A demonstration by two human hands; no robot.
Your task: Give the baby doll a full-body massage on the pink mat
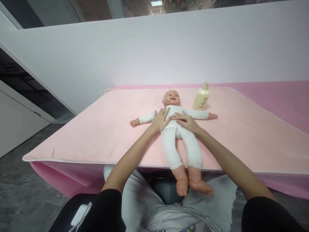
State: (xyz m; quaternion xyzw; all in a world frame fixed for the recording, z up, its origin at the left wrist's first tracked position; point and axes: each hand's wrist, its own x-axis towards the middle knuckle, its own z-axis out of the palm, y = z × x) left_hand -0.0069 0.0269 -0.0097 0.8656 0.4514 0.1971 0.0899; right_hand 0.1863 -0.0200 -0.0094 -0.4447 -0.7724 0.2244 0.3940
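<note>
A baby doll [172, 111] with a white cloth body lies on its back on the pink blanket [116, 129], head toward the wall and arms spread. Its bare plastic feet stick out past the table's near edge, above my lap. My left hand [160, 120] lies flat on one side of the doll's torso, fingers extended. On the other side of the torso rests my right hand [185, 121], also flat with its fingers apart. Neither hand grips anything. Beyond the doll's outstretched arm on the right stands a pale yellow pump bottle [201, 97].
A white wall [154, 51] runs behind the table. Deeper pink cloth [285, 100] shows under the blanket and hangs over the front edge. At the lower left, a white device with a cable [80, 214] sits on a black chair seat [70, 206].
</note>
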